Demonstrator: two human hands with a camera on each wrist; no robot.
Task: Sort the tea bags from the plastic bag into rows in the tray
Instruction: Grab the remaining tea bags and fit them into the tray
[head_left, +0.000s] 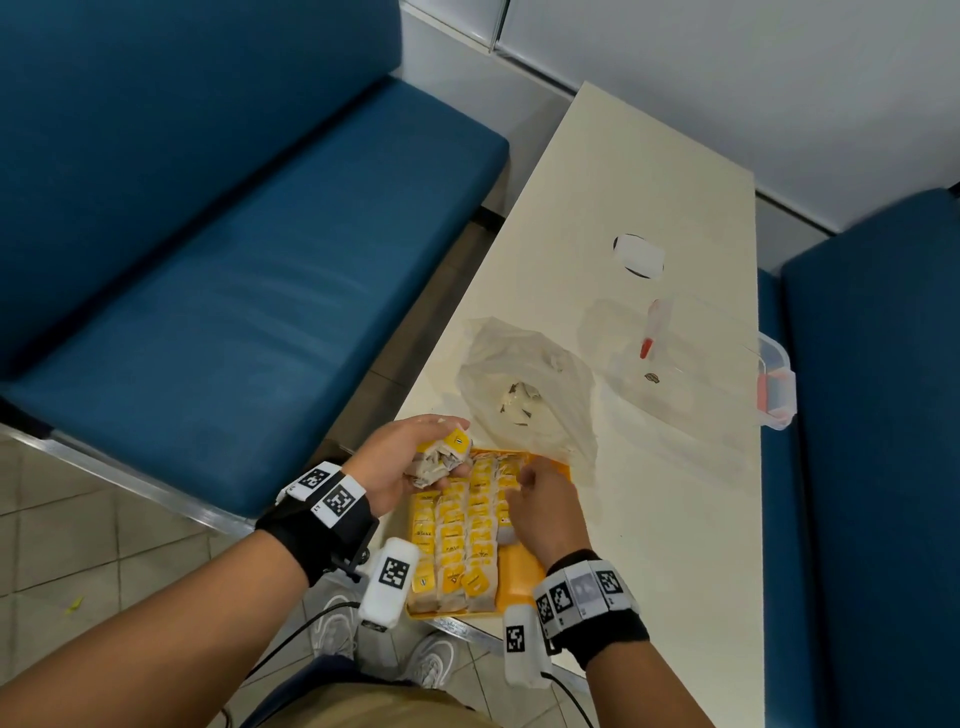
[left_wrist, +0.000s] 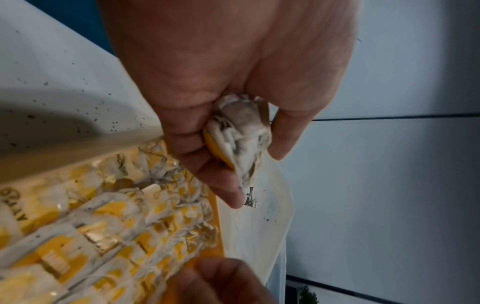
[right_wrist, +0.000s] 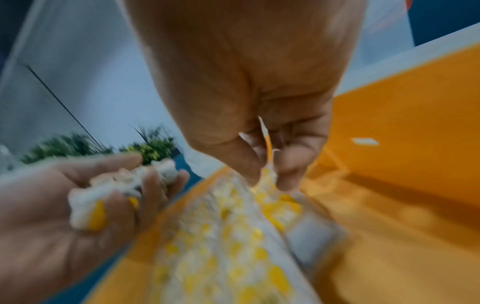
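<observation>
- Left hand (head_left: 410, 460): palm turned up, held over the far-left corner of the tray (head_left: 522, 571). Fingers curled round a bundle of tea bags (head_left: 441, 457), white paper with yellow tags; in the left wrist view the bundle (left_wrist: 239, 135) sits clamped between thumb and fingers.
- Right hand (head_left: 543, 506): back up, wrist to the near right, fingers pointing down into the right part of the tray. In the right wrist view (blurred) thumb and fingers (right_wrist: 244, 156) pinch a single tea bag (right_wrist: 267, 148) by its top edge, just above the filled rows.
- Tray: orange, at the near edge of the white table (head_left: 649, 182). Rows of tea bags (head_left: 457, 540) fill its left and middle; bare orange floor shows on the right.
- Plastic bag (head_left: 524, 384): crumpled, translucent, touching the tray's far edge, a few tea bags visible inside.
- Clear lidded container (head_left: 727, 364) to the right of the bag; a small white object (head_left: 639, 255) farther off.
- Blue benches (head_left: 234, 260) on both sides of the table.
</observation>
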